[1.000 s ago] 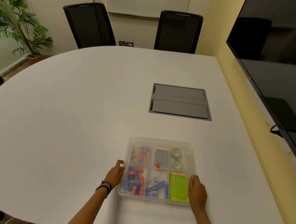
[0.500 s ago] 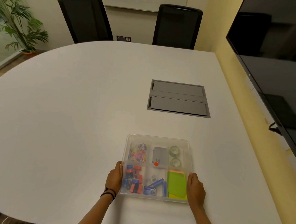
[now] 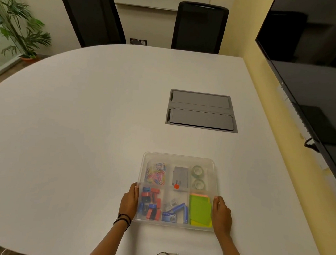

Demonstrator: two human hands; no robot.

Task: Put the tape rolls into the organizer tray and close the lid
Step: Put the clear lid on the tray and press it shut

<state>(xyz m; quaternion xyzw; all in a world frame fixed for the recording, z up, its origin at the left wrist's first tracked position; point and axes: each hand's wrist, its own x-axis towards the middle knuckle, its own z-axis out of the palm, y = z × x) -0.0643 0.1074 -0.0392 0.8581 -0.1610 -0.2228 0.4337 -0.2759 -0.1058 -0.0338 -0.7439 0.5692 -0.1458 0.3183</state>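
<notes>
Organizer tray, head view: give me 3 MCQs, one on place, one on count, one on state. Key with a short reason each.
1. Where do the tape rolls sit in the organizer tray?
A. far right compartment
B. near left compartment
C. on the table

2. How many tape rolls?
A. one
B. two
C. four

3. What are the hands doing?
A. lifting a roll
B. resting in the lap
C. holding the tray's sides

Key: 1 A, they lie beyond the green sticky notes. 2 B, two rings, one behind the other. 3 C, left hand and right hand flank the tray's near edges.
</notes>
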